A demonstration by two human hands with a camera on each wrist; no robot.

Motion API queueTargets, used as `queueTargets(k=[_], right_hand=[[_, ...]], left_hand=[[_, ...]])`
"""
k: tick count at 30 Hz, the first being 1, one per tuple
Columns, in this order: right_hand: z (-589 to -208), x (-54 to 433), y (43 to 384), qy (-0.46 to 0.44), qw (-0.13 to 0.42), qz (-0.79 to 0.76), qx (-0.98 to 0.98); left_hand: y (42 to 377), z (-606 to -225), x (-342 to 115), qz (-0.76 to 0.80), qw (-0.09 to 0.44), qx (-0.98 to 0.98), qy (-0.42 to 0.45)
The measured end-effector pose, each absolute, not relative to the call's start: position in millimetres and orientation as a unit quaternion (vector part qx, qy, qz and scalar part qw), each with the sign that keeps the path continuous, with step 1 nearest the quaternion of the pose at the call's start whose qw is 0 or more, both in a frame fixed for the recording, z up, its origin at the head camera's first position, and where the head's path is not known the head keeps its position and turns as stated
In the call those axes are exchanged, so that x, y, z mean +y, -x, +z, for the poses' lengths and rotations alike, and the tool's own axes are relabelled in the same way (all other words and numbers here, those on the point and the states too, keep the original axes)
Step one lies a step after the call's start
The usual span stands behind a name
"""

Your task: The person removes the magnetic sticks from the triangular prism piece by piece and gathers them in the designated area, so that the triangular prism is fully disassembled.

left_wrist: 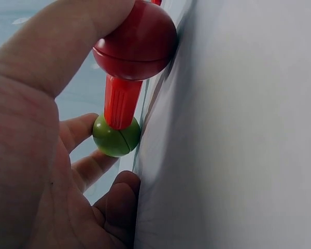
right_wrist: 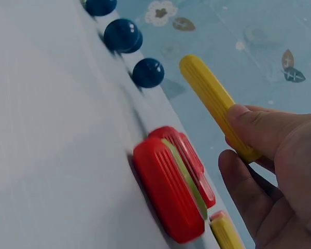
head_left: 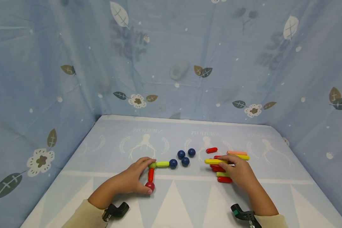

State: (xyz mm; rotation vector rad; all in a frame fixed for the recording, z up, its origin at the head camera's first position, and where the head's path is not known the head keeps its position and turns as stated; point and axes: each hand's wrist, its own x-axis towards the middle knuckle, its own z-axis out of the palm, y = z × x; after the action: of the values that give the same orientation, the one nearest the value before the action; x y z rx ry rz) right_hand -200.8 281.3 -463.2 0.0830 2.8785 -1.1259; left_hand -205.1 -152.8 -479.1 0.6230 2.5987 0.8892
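My left hand [head_left: 130, 181] spans a joined piece of toy rods and balls, thumb on its red ball [left_wrist: 140, 44] and fingers at its green ball [left_wrist: 114, 136]. A red rod [head_left: 151, 174] links those two balls. From the green ball, a yellow-green rod [head_left: 162, 164] runs right to a dark blue ball [head_left: 173, 163]. Over the pile of rods, my right hand [head_left: 241, 171] pinches a yellow rod [right_wrist: 207, 96] between thumb and fingers, with its far end sticking out to the left.
Three loose blue balls [head_left: 185, 161] lie mid-table, right of the joined piece. Beneath the right hand are several rods, including a red rod [right_wrist: 168, 192] and a yellow-green rod [head_left: 223, 174]. A salmon rod [head_left: 237, 153] and another red rod [head_left: 212, 150] lie farther back. Patterned cloth [head_left: 171, 63] hangs behind the table.
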Motion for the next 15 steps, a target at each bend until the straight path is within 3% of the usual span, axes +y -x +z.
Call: queueTargets(k=[15], right_hand=[[-463, 321, 214, -0.054, -0.002, -0.357, 0.933]], left_hand=[[204, -476, -153, 0.314, 0.168, 0.909, -0.214]])
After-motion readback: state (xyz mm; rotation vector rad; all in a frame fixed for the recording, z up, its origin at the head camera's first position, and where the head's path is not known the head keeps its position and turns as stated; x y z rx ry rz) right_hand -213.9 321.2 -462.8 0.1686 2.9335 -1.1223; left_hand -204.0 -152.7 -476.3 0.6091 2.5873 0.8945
